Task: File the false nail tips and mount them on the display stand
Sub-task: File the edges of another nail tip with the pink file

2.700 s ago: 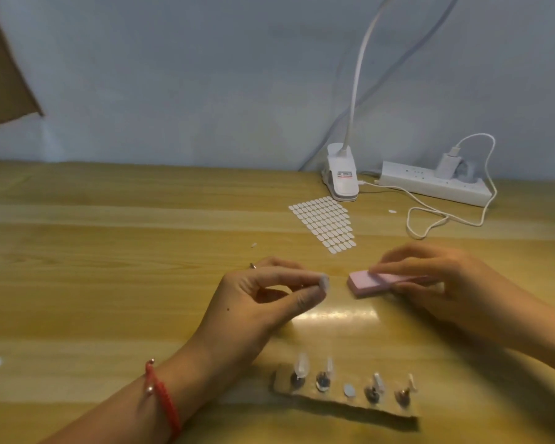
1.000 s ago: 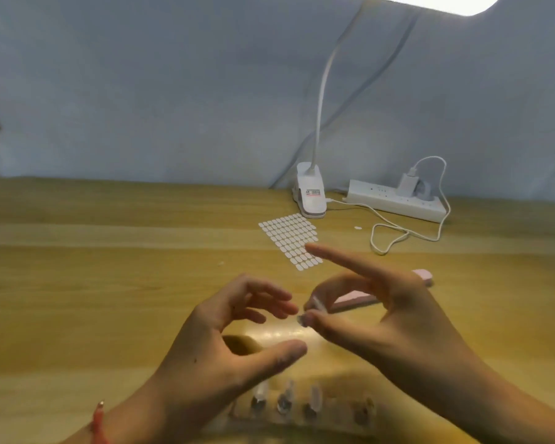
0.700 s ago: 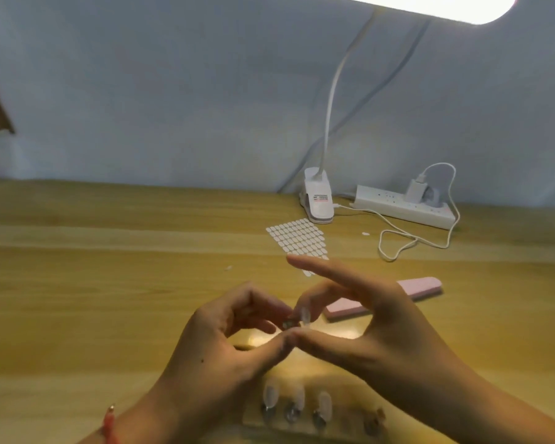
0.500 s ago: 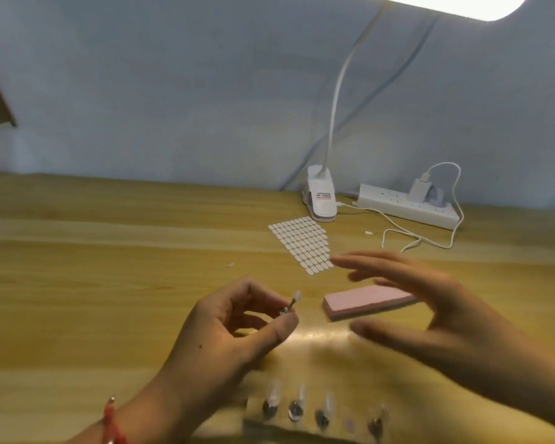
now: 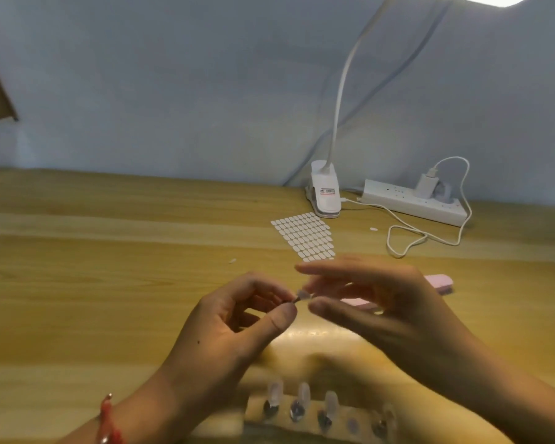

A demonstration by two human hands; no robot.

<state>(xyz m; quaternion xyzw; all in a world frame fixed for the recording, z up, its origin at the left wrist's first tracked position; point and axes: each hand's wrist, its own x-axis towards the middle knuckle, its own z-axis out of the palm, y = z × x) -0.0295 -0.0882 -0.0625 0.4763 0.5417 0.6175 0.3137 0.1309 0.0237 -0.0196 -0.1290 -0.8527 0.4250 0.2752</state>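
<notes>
My left hand (image 5: 231, 331) pinches a small peg between thumb and forefinger, and a clear false nail tip (image 5: 302, 295) sits on the peg's end. My right hand (image 5: 388, 312) is just to its right with fingers spread, and its thumb and middle fingertip lie close on either side of the tip; blur hides whether they touch it. The pink filing block (image 5: 440, 282) lies on the table, mostly hidden behind my right hand. At the near edge, the display stand (image 5: 253, 410) carries several clear nail tips on pegs.
A sheet of white adhesive tabs (image 5: 303, 238) lies beyond my hands on the wooden table (image 5: 77, 283). Behind it stand a white clip lamp (image 5: 326, 195) and a power strip (image 5: 398, 203) with a looping white cable (image 5: 407, 248).
My right hand set the pink block down, drew away from my left hand half a second ago, and has now come back so its fingertips are at the nail tip. My left hand keeps its pinch.
</notes>
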